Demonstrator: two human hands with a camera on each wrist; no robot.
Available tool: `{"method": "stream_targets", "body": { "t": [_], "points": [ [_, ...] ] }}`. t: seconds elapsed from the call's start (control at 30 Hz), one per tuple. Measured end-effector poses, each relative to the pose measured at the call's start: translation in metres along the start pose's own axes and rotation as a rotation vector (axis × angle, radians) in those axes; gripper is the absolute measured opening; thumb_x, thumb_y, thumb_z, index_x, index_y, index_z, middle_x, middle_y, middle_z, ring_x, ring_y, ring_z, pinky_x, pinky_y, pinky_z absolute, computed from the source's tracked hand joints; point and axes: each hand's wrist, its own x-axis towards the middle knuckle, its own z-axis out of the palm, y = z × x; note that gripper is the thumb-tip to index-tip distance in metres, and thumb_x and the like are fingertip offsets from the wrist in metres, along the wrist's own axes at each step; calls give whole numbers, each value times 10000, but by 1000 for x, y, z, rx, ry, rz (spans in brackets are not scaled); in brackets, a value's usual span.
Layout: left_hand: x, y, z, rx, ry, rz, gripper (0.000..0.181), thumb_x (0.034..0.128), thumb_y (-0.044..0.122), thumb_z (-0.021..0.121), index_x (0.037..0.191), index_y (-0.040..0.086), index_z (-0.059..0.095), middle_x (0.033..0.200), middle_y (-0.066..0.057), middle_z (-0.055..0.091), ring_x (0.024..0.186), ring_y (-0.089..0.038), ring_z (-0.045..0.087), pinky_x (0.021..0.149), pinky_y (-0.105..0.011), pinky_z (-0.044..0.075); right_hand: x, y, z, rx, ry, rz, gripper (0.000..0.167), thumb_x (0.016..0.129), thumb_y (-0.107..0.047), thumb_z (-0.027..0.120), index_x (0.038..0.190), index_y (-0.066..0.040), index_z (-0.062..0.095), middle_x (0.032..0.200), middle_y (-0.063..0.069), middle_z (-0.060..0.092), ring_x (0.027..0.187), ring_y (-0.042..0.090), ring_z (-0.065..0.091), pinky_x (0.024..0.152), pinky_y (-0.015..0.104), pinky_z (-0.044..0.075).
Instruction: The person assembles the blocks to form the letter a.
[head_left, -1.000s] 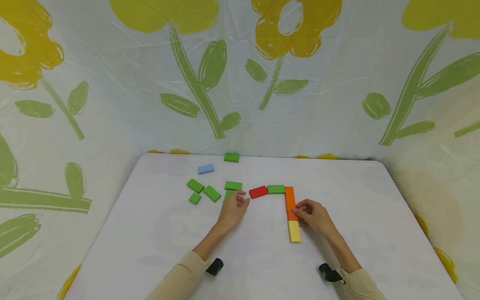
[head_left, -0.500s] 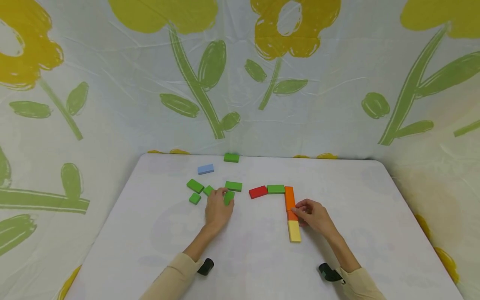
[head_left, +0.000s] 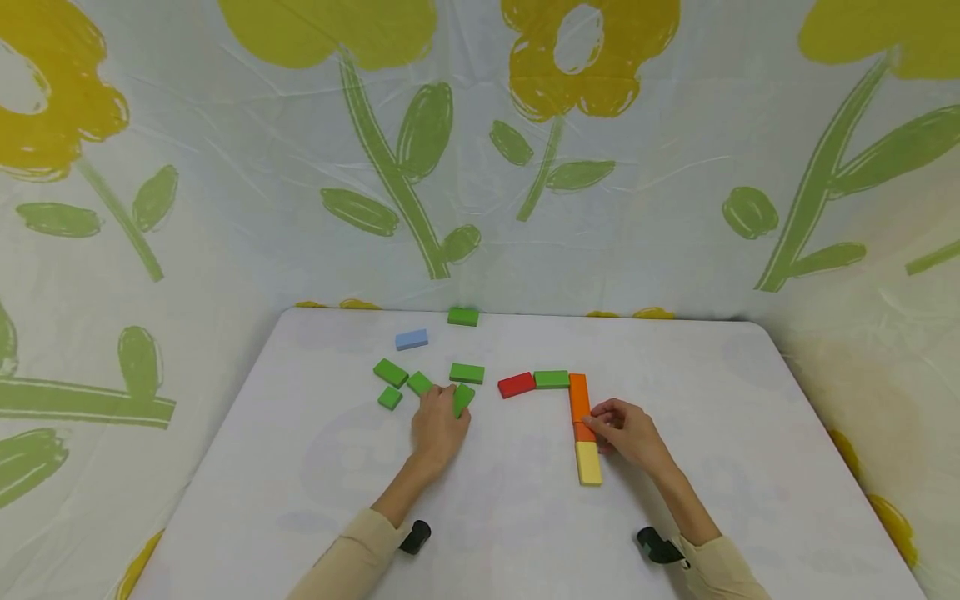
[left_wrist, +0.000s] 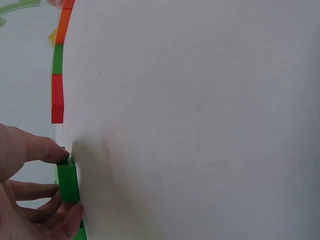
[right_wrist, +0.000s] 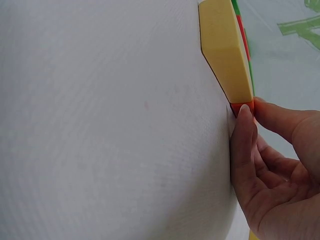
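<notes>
My left hand (head_left: pixel 437 425) pinches a green block (head_left: pixel 462 399) between thumb and fingers, left of the middle of the table. In the left wrist view, that green block (left_wrist: pixel 68 181) is tilted, with the thumb at one end and fingers at the other. My right hand (head_left: pixel 630 431) holds the nearer orange block (head_left: pixel 584 432) at its right side, thumb and a fingertip on it. Most of that block is hidden in the right wrist view behind the yellow block (right_wrist: pixel 225 47). The farther orange block (head_left: pixel 579 397) adjoins it, and the yellow block touches its near end.
A green block (head_left: pixel 552 379) and a red block (head_left: pixel 516 384) extend left from the orange column's far end. Several loose green blocks (head_left: pixel 391 372) lie around my left hand. Farther back are a blue block (head_left: pixel 412 339) and another green block (head_left: pixel 462 317) at the table's far edge.
My left hand has moved left from beside the red block to a green block, taken hold of it and turned it slightly. My right hand stays at the orange block.
</notes>
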Motion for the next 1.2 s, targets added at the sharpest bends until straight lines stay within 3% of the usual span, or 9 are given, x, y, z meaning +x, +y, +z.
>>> {"method": "stream_targets", "body": {
  "t": [0.23,0.57,0.87,1.2],
  "points": [
    [-4,-3,4,-108,35,27,366,855,59,768,1204,-27,694,1067,-170,628,983,-317,600,800,-474,523,1,1,-1,8,0,-3,306,964,-177,744,1125,58,634,919,110,659,730,195,618,613,283,593],
    [-9,2,8,-253,-6,60,355,877,33,780,1212,-30,679,1070,-131,709,914,-231,607,804,-407,529,2,4,0,2,0,-33,305,962,-179,746,1120,58,636,888,101,650,730,201,612,606,277,586],
    [-13,21,15,-423,-81,47,380,885,86,807,1227,-9,672,1085,-119,689,998,-246,633,865,-407,551,3,2,-1,22,-5,-14,304,965,-167,741,1128,62,628,906,103,656,748,203,617,617,291,595],
    [-17,45,27,-495,-184,106,417,869,93,833,1240,0,668,1097,-91,689,1014,-234,632,897,-360,549,3,3,0,13,-2,-2,302,967,-170,740,1128,59,628,897,101,660,736,195,620,622,285,595]
  ]
}}
